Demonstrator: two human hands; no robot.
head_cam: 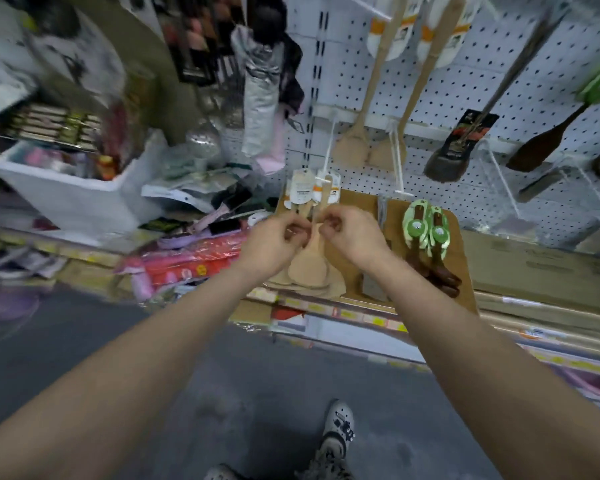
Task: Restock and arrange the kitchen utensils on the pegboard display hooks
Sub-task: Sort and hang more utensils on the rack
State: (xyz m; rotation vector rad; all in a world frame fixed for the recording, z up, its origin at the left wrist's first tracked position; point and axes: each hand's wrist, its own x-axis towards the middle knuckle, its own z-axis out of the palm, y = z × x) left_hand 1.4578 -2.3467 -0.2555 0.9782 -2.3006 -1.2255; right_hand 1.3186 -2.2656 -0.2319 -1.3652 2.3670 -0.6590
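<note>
- We see the wooden spatula [308, 266] held up between both hands, blade down, just above a pile of the same spatulas [331, 289] on a cardboard sheet [359, 204] below the pegboard [361, 81].
- Left hand [272, 239] and right hand [354, 237] both have curled fingers [329, 226] pinching the thin handle from either side, narrow grip and no open palm.
- We judge it light, stiff and dry, so slip risk is low. The handle is thin and could twist in a pinch.
- Paper label cards [302, 188] sit at the handle top. They look soft and tearable, so we'd hold the wood just below the card rather than the card itself.
- The hang hole is probably in the card or handle end, but we can't see it.
- Free white hook [400, 171] juts out near two hung wooden spatulas [352, 147], a likely target.
- Green-carded utensils [426, 230] lie on the cardboard to the right, well apart from the hands.
- Hard to make out: exact finger contact is motion-blurred, and the handle is partly hidden by the knuckles.
- We can't count the pile, since the blades overlap and the hands cover them.
- The left clutter and the far-right hanging tools are smeared, and the top spatulas are cut off by the frame.
</note>
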